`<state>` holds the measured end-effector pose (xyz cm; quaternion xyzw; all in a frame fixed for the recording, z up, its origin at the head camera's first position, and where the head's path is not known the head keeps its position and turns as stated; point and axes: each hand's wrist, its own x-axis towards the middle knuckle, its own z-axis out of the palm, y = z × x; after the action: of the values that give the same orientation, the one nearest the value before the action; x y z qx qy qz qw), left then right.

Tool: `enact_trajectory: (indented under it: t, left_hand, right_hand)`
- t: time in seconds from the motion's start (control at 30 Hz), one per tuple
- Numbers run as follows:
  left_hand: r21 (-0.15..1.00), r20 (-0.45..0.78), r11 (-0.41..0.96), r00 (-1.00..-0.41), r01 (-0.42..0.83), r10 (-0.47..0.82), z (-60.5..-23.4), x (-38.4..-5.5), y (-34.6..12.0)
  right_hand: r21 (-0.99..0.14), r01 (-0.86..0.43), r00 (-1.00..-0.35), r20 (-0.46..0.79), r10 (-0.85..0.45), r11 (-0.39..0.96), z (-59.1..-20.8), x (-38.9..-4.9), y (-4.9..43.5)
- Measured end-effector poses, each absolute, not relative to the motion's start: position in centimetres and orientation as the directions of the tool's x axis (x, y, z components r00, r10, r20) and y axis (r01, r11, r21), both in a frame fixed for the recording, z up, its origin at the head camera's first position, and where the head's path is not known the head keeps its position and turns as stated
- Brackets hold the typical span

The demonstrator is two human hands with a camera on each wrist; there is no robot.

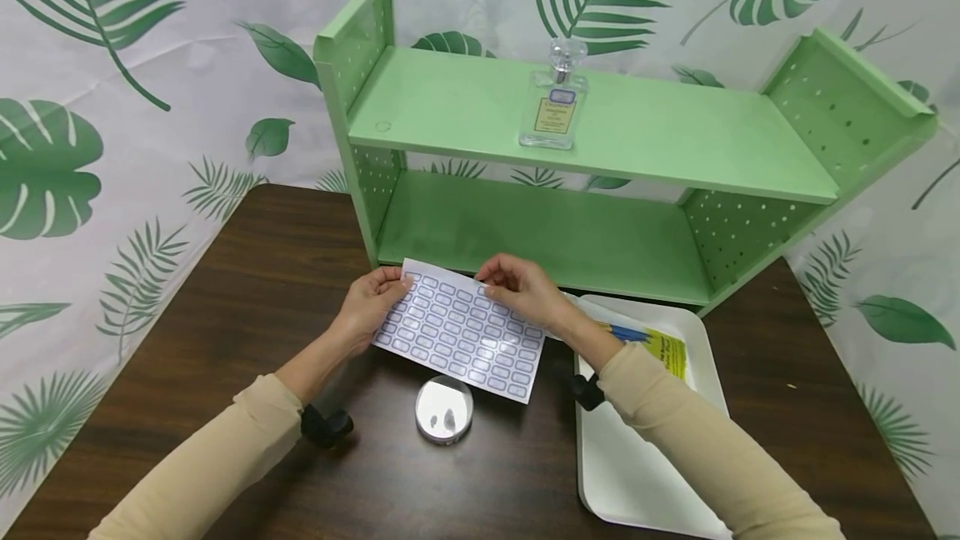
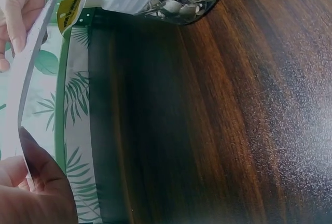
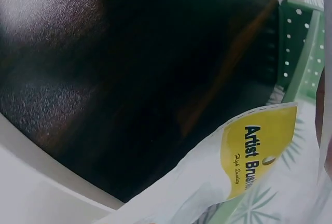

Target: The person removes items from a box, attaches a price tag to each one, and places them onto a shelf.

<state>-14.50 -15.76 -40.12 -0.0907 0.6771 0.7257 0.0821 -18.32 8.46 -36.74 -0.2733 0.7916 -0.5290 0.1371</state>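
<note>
1. Head view: The left hand grasps the left edge of a label sheet, thumb on the printed face. The right hand pinches the sheet's far edge, with its thumb also on the face.
2. Head view: The sheet, printed with rows of blue-bordered labels, is held tilted above the table, in front of the shelf unit's left half.
3. Head view: A round jar stands on the table just below the sheet's near edge, well inside the table's left and right edges.
4. Head view: The green shelf unit stands along the table's far edge. A glass perfume bottle stands upright on its upper shelf, near the front edge.
5. Head view: A white tray lies toward the table's right edge. A brush packet lies at the tray's far end, partly hidden by the right sleeve.
6. Left wrist view: The left hand pinches the sheet between thumb and fingers; the right hand grips farther along. The jar's clear wall shows round-headed metal tacks inside.
7. Right wrist view: The packet's yellow header reads "Artist Brus…" and "High Quality". The right hand's grasp cannot be told here.
</note>
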Motion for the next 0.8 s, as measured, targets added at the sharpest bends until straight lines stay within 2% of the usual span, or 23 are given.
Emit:
enact_trajectory:
  t: [0.37, 0.8]
  left_hand:
    - [0.970, -0.236, -0.060, -0.972, -0.235, -0.004, -39.4, -14.4, -15.6]
    - [0.974, -0.221, -0.053, -0.975, -0.222, 0.023, -39.0, -14.3, -15.3]
  right_hand:
    - [-0.789, -0.408, -0.841, 0.129, -0.525, 0.459, -36.8, -17.7, 8.1]
    - [-0.710, -0.425, -0.840, 0.078, -0.537, 0.561, -36.4, -17.6, 8.1]
